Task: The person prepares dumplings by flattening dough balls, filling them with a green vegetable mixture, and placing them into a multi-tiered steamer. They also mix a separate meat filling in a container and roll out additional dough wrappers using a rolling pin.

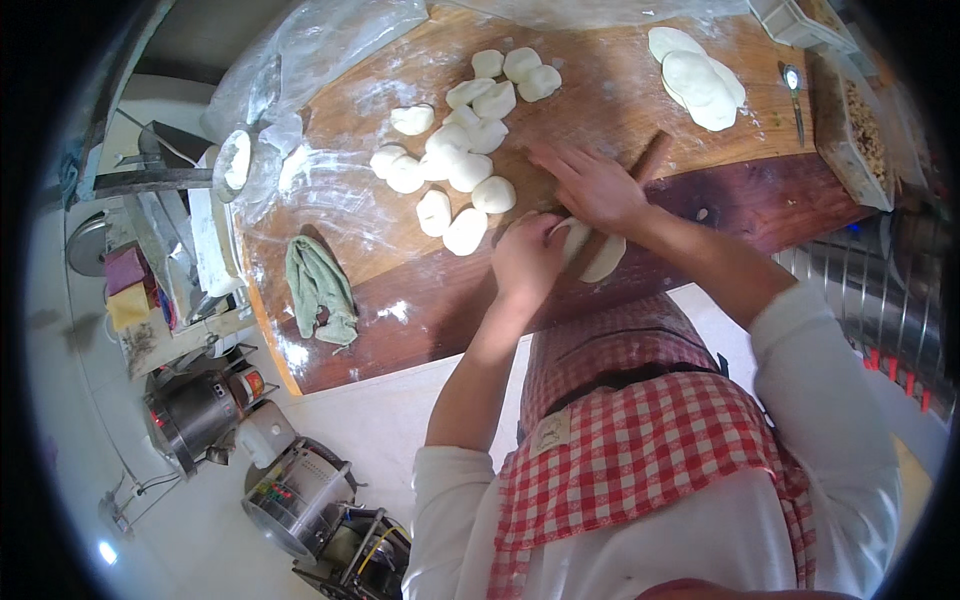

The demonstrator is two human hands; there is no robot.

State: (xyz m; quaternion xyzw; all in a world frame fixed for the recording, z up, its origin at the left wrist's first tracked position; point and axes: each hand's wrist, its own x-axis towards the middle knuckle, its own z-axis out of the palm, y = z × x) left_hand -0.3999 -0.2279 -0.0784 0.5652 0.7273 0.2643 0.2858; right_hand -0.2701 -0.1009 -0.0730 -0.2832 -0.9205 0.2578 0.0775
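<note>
My left hand [529, 251] pinches the far-left edge of a flat dough round [604, 259] near the table's front edge. Across that round lies a wooden rolling pin [654, 156], tilted away to the right. My right hand [600, 184] bears down on the pin's middle, its palm over the wood and its fingers stretched to the left. Left of both hands, several small pieces of dough [470, 172] are scattered on the floured wooden board [345, 202]. A stack of flat dough rounds [701, 79] sits at the back right.
A green cloth [321, 291] lies at the front left. Behind it are a bowl of flour [237, 161] and plastic sheeting [322, 45]. On the right are a spoon [793, 101] and a container of chopped filling [866, 135]. Metal pots [195, 412] stand below left.
</note>
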